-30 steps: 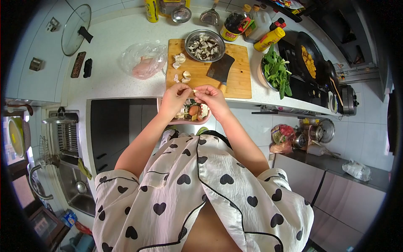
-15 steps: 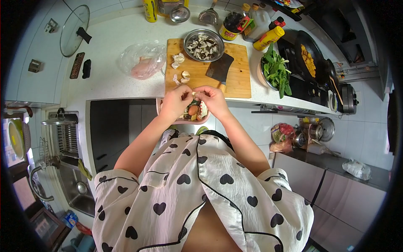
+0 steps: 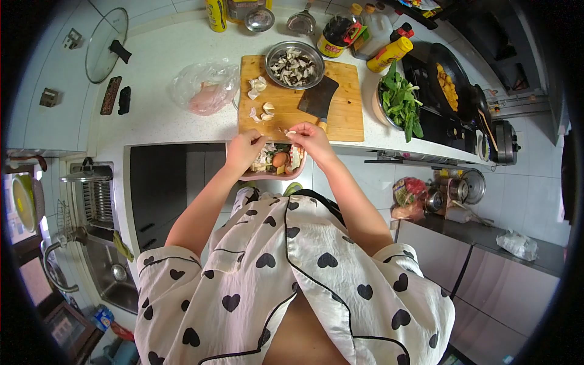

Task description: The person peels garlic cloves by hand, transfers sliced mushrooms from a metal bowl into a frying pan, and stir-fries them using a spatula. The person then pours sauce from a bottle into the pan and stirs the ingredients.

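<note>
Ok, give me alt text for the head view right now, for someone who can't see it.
A person's right hand pinches a small pale piece, apparently garlic, near a bin of scraps; the left hand, curled, is apart from it. Beyond, a wooden cutting board holds garlic cloves, a cleaver and a metal bowl of chopped food.
</note>
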Action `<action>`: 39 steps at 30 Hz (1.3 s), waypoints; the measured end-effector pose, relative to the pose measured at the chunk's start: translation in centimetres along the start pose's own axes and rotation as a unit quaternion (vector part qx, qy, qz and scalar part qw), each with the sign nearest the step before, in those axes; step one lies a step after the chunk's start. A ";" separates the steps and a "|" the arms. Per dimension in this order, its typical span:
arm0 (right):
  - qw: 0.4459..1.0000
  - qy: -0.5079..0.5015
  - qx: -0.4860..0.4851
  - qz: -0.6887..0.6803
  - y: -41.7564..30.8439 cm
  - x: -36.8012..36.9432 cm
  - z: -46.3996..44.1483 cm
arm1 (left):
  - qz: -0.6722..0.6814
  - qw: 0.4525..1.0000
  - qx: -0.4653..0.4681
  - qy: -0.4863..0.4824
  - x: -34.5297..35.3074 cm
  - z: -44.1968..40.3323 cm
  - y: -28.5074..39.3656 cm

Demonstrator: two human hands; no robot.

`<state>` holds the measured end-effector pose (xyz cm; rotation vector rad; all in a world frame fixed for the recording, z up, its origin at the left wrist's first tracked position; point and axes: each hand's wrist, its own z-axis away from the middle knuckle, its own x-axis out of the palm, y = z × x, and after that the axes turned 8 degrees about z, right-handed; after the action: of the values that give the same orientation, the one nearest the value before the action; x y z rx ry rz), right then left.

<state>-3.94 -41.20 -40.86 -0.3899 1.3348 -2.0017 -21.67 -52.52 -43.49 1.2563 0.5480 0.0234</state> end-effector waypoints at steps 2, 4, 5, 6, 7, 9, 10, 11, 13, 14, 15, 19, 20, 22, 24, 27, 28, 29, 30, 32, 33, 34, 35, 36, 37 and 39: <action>0.995 0.073 -0.023 0.065 2.8 0.0 -1.8 | -0.030 1.000 -0.007 0.000 1.1 0.0 -2.2; 0.984 0.135 -0.022 0.118 4.1 0.3 -3.1 | -0.027 0.999 0.030 0.023 1.9 0.0 -3.5; 0.977 0.161 -0.007 0.137 4.7 0.5 -3.8 | -0.037 0.999 0.020 0.019 2.3 -0.2 -4.1; 0.970 0.186 0.008 0.157 5.4 0.6 -4.4 | -0.047 0.999 0.009 0.016 2.6 -0.3 -4.0; 0.968 0.194 0.000 0.159 6.1 0.8 -4.9 | -0.057 0.998 -0.003 0.013 3.0 -0.3 -3.9; 0.964 0.211 -0.016 0.163 7.4 0.9 -6.1 | -0.046 0.999 -0.005 0.022 3.4 -0.5 -2.9; 0.964 0.210 -0.015 0.161 7.8 0.9 -6.6 | -0.042 0.999 -0.010 0.025 3.2 -0.5 -1.8; 0.965 0.209 -0.015 0.159 8.3 0.9 -7.1 | -0.037 0.999 -0.014 0.027 3.2 -0.6 -1.2; 0.956 0.230 0.012 0.179 7.4 1.4 -7.2 | -0.012 0.999 -0.006 0.043 3.7 -1.3 -1.8; 0.946 0.252 0.038 0.201 6.3 1.7 -6.8 | 0.000 0.999 -0.003 0.050 3.8 -1.7 -2.2; 0.933 0.273 0.065 0.223 5.6 2.0 -6.5 | -0.012 0.998 0.012 0.068 3.6 -2.0 -2.2; 0.915 0.292 -0.058 0.271 6.9 3.3 -5.7 | -0.020 0.987 0.068 0.143 3.4 -3.5 -3.3; 0.905 0.279 -0.088 0.310 7.0 3.7 -5.1 | -0.013 0.983 0.081 0.164 3.5 -3.8 -3.8; 0.896 0.240 -0.140 0.347 6.6 4.2 -4.5 | 0.030 0.989 0.026 0.145 3.5 -3.9 -4.0; 0.944 0.126 -0.068 0.296 5.8 4.5 -4.2 | 0.012 0.988 0.018 0.153 3.2 -4.0 -3.5; 0.962 0.103 -0.017 0.251 2.7 5.2 -3.4 | -0.087 0.975 0.085 0.187 2.6 -4.2 -2.0; 0.945 0.150 -0.066 0.282 3.2 5.3 -4.2 | -0.109 0.970 0.117 0.186 2.5 -5.0 -2.4; 0.922 0.196 -0.116 0.312 3.7 5.4 -4.9 | -0.131 0.963 0.147 0.184 2.5 -5.5 -2.8; 0.914 0.201 -0.142 0.321 3.3 5.4 -5.3 | -0.128 0.969 0.136 0.159 2.3 -5.6 -3.3; 0.891 0.214 -0.200 0.347 2.4 5.7 -5.9 | -0.123 0.980 0.114 0.110 1.9 -5.8 -4.1; 0.879 0.218 -0.228 0.358 2.0 6.0 -6.1 | -0.122 0.980 0.108 0.110 1.9 -5.4 -4.2; 0.874 0.205 -0.226 0.379 2.3 6.3 -6.6 | -0.121 0.981 0.102 0.111 2.0 -4.8 -4.2; 0.875 0.191 -0.214 0.390 2.3 6.5 -6.9 | -0.120 0.982 0.096 0.112 1.9 -4.3 -4.3; 0.876 0.177 -0.202 0.401 2.4 6.7 -7.2 | -0.132 0.980 0.105 0.105 1.8 -3.8 -4.4; 0.876 0.163 -0.190 0.413 2.5 6.8 -7.4 | -0.122 0.983 0.101 0.098 1.8 -3.3 -4.5; 0.865 0.178 -0.192 0.428 2.9 7.1 -7.7 | -0.100 0.987 0.094 0.082 2.0 -2.3 -4.4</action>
<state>-12.46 -41.46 -47.63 0.3886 1.7303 -1.0780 -22.04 -51.31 -48.69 1.3839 0.8329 -0.0956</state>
